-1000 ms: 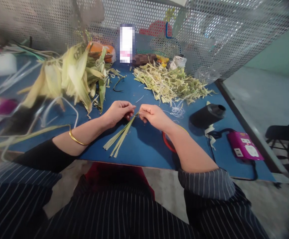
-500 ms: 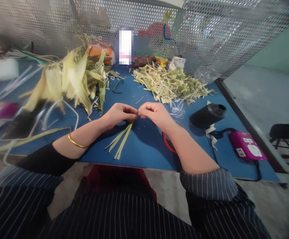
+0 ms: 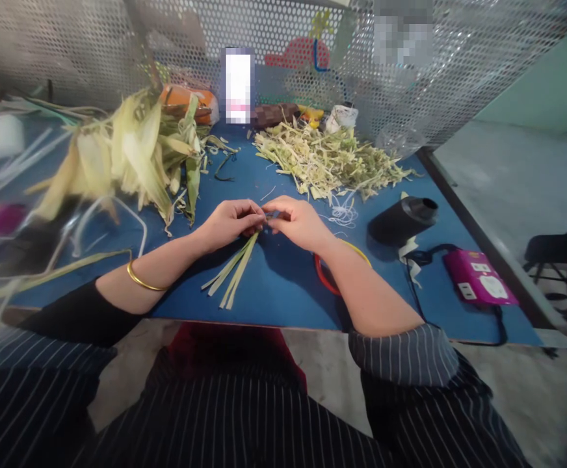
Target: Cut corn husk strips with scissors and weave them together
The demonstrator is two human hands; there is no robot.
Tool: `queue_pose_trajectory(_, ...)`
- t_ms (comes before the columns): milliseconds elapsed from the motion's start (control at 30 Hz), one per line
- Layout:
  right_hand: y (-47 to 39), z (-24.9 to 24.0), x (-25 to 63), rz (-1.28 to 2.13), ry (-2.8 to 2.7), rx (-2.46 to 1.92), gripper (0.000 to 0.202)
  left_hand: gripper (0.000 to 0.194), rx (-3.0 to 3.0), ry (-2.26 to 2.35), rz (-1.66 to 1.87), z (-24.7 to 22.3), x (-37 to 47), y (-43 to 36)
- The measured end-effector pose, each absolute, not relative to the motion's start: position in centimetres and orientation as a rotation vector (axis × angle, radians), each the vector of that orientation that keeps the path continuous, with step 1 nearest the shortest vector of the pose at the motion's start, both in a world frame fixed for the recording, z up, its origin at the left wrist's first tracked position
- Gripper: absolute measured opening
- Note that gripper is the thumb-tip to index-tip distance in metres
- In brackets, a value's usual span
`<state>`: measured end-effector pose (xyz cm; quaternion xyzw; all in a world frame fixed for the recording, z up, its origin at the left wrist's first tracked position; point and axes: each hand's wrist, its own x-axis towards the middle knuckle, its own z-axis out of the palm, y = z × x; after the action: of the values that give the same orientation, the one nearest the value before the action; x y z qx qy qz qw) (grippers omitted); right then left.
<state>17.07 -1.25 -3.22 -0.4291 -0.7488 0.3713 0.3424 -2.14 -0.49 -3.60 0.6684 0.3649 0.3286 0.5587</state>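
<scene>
Several narrow pale-green corn husk strips [image 3: 235, 276] fan out below my left hand [image 3: 237, 222], which pinches their gathered upper end. My right hand [image 3: 296, 223] meets it there, its thumb and fingertips closed at the top of the bundle. What the right fingertips grip is mostly hidden; a small dark bit shows between the two hands. Under my right forearm a red and yellow ring [image 3: 326, 276] lies on the blue table [image 3: 283, 296]. Beyond my right hand is a tangle of white thread [image 3: 342, 213].
Whole corn husks [image 3: 137, 143] are heaped at left, and shredded husk [image 3: 332, 156] at the back. A black cylinder [image 3: 402, 220] and a magenta power strip [image 3: 481, 277] with its cable sit at right. Perforated metal mesh [image 3: 215, 32] rises behind. A dark flat device [image 3: 27, 250] lies left.
My right-hand fingers have spread slightly at the bundle's top, and more of the ring shows beside the forearm. The whole view has shifted a little.
</scene>
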Motion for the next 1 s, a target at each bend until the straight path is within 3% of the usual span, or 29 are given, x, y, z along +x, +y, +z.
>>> queue_pose_trajectory(100,-1.3,-3.6,17.0,0.768,-2.058,-1.112,0.007,0.02,1.584,0.892,0.774,-3.5,-2.1,-0.6)
queue_pose_trajectory(633,-2.4,-2.9,16.5,0.435,-2.099,-1.163,0.012,0.02,1.313,1.102,0.912,-3.3,-2.0,-0.2)
queue_pose_trajectory(867,-2.4,-2.5,16.5,0.797,-1.888,-1.095,0.013,0.021,1.284,1.041,0.879,-3.2,-2.4,-0.2)
queue_pose_trajectory(1000,-1.9,-3.3,16.4,1.135,-1.793,-1.05,0.028,0.022,1.319,0.998,0.872,-3.0,-2.3,-0.4)
